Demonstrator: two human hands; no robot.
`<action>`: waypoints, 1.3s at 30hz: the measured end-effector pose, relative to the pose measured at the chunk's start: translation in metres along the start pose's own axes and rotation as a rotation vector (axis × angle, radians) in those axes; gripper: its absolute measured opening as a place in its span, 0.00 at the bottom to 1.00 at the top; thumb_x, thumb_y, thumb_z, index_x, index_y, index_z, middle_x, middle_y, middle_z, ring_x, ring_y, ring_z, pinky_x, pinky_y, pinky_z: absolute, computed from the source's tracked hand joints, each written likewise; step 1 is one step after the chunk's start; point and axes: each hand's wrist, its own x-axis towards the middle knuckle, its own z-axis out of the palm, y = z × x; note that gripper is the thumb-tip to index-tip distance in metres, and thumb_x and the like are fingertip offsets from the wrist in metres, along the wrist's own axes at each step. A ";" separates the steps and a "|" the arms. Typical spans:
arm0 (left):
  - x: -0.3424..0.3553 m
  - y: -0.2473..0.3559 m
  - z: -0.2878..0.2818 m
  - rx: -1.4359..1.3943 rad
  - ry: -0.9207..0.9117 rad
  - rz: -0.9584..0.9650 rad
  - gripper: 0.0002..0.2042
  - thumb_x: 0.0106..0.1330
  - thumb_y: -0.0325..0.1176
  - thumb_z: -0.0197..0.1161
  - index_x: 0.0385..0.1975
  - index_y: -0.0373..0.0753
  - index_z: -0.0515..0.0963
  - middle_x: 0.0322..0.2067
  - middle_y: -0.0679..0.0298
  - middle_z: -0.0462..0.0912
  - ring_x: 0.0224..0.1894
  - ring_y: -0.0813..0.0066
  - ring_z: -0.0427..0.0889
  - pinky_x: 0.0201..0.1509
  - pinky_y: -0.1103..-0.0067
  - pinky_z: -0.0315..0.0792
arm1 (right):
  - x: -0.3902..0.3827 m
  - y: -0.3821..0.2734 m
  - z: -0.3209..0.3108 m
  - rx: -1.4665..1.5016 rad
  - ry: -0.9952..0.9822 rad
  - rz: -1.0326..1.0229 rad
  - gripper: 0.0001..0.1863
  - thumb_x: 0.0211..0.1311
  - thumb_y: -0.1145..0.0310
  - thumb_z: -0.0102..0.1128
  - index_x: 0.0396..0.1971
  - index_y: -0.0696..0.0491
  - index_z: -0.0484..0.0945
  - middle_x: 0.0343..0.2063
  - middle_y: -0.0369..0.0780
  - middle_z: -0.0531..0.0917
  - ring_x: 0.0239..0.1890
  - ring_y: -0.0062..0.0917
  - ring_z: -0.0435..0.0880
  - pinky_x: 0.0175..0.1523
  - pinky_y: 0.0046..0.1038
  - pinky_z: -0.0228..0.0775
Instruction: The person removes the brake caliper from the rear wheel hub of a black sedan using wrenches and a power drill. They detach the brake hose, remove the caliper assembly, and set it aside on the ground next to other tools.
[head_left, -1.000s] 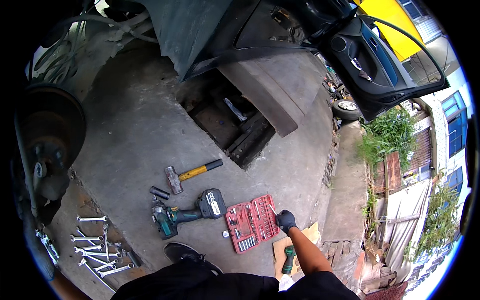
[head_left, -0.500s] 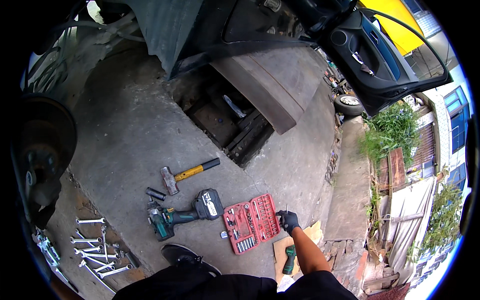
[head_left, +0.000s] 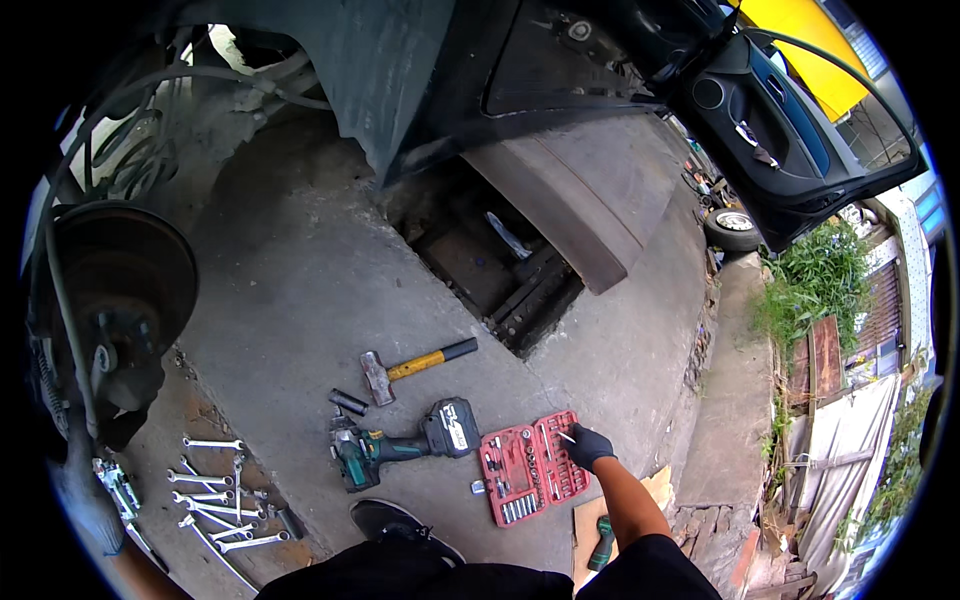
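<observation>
Over the right half of an open red socket set case (head_left: pixel 487 455), my right hand (head_left: pixel 592 448) in a dark glove is closed on a thin silvery metal rod (head_left: pixel 567 437). The rod's tip points left over the case, and its kind is hard to make out. Sockets and bits sit in the case's slots. At the far left, my gloved left hand (head_left: pixel 92 515) is raised beside the wheel hub with its round brake disc (head_left: pixel 140 265). Its fingers are dim and blurred near the picture's rim.
Left of the case lie a cordless impact wrench (head_left: pixel 400 447), a black socket (head_left: pixel 348 402) and a sledgehammer (head_left: pixel 415 368). Several spanners (head_left: pixel 215 497) lie lower left. A green cordless tool (head_left: pixel 601 543) rests on cardboard. Beyond is an open floor pit (head_left: pixel 480 260) beneath a car with its door (head_left: pixel 790 130) open.
My right hand has moved from beside the case to over its right half, and the rod now points left. My left hand has come into view. The whole view has shifted.
</observation>
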 end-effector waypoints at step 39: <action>-0.084 0.116 -0.097 -1.002 -0.267 -0.854 0.09 0.90 0.34 0.56 0.52 0.34 0.80 0.36 0.56 0.90 0.33 0.66 0.90 0.35 0.73 0.81 | -0.391 -0.582 -0.207 0.108 0.297 -1.767 0.17 0.77 0.54 0.70 0.43 0.55 0.82 0.32 0.50 0.84 0.35 0.52 0.88 0.41 0.51 0.80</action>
